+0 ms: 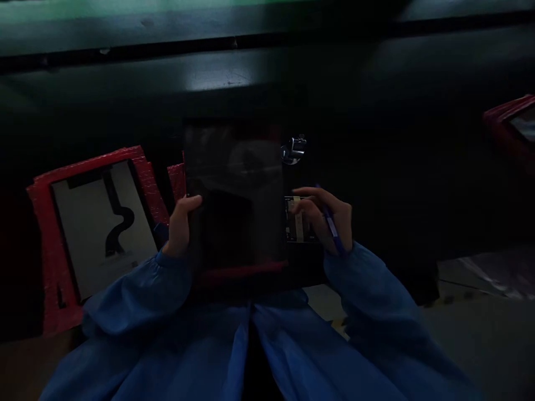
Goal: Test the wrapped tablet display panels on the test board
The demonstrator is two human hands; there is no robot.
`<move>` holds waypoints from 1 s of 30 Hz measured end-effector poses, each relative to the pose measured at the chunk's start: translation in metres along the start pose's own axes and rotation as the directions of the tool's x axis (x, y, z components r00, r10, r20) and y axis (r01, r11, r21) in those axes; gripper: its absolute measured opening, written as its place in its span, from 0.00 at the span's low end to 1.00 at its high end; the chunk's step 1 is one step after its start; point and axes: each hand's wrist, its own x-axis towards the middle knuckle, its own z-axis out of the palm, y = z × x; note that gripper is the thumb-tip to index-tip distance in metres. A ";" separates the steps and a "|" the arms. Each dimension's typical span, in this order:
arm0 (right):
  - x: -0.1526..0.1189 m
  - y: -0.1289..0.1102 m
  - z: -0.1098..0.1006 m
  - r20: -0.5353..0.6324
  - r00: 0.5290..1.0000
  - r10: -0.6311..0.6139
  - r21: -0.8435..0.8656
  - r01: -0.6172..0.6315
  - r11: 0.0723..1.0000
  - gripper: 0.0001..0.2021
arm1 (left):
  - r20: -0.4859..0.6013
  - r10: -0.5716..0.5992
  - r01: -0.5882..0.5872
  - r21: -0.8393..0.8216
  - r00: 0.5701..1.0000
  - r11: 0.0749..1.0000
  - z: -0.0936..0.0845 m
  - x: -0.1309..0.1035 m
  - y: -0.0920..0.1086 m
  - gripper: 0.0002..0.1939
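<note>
My left hand (180, 223) grips the left edge of a dark, glossy flat panel (238, 223), its thumb lying on the front face. The panel is tilted up before me, with a red strip along its bottom edge. In my right hand (328, 217) a blue-purple pen (333, 229) lies across the palm, held by curled fingers. The fingertips reach over a small circuit board (296, 225) with a pale tape strip, just right of the panel; whether they touch it I cannot tell. A shiny metal tally counter (296, 149) sits beyond the board.
To the left, another flat panel (90, 228) with a black curved ribbon rests on red bubble wrap (45, 239). More red wrapping (499, 120) with a panel lies at the far right. Clear plastic (501, 267) sits lower right. A greenish ledge (137, 33) runs along the back.
</note>
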 end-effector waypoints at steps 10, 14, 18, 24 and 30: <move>0.073 -0.060 0.017 0.053 0.836 -0.546 0.132 0.536 0.834 0.15 | 0.453 0.506 -0.667 0.620 0.734 0.413 -0.055 -0.010 0.049 0.13; 0.074 -0.036 0.031 -0.067 0.765 -0.641 0.013 0.643 0.766 0.08 | 0.735 0.450 -0.787 0.608 0.507 -0.107 -0.064 -0.015 0.051 0.22; 0.076 -0.015 0.044 -0.192 0.824 -0.533 0.061 0.552 0.832 0.35 | 0.863 0.464 -0.682 0.461 0.198 -0.568 -0.060 -0.022 0.051 0.31; 0.091 -0.004 0.035 0.061 0.958 -0.280 0.432 0.228 0.872 0.34 | 0.925 0.375 -0.747 0.292 0.062 -0.597 -0.056 -0.023 0.058 0.28; 0.095 0.002 -0.012 0.188 0.978 -0.089 0.469 -0.010 0.883 0.24 | 0.858 0.357 -0.719 0.507 0.369 -0.476 -0.049 0.008 0.039 0.27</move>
